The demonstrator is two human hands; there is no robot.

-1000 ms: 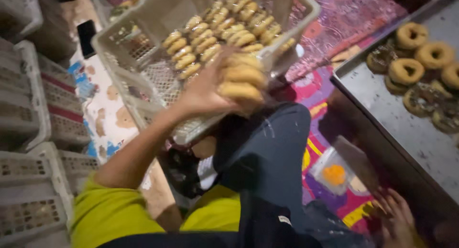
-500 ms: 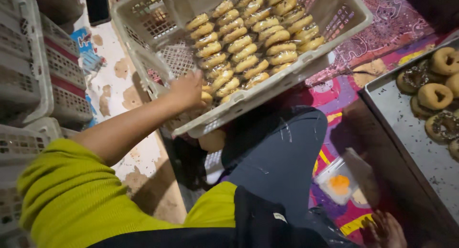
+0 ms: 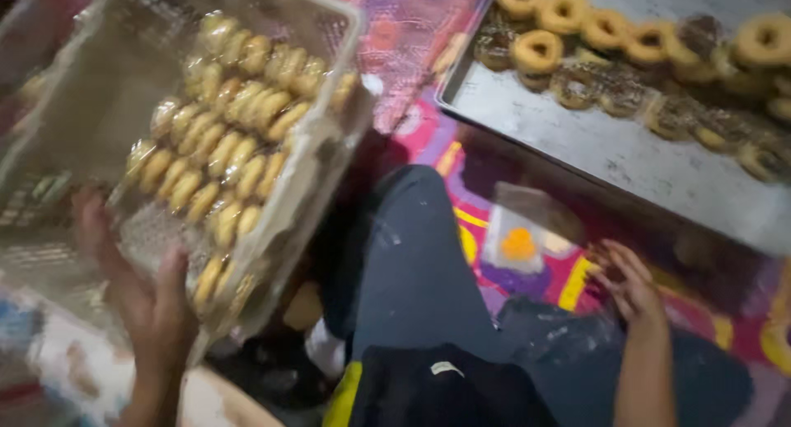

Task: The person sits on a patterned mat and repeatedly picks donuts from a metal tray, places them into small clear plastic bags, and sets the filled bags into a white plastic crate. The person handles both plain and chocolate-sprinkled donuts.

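Note:
A pale plastic crate [image 3: 329, 81] leans tilted against my knee, with rows of plain ring doughnuts [image 3: 222, 155] stacked on edge inside it. My left hand [image 3: 144, 299] lies spread against the crate's near lower corner, thumb and fingers apart, right beside the lowest doughnuts. My right hand [image 3: 630, 287] rests low at the right on my dark trouser leg, fingers loosely curled. Blur hides whether it holds anything. A small clear plastic bag [image 3: 527, 229] with an orange patch lies just left of that hand.
A metal tray [image 3: 626, 159] at the upper right carries several glazed and chocolate-topped doughnuts [image 3: 568, 19]. A bright patterned mat [image 3: 412, 32] covers the floor under my legs. Blurred pale crates [image 3: 29, 196] are at the far left.
The view has swung right and down. My left hand slid from the doughnut rows to the crate's near corner. The tray now fills the upper right, and my right hand shows more fully.

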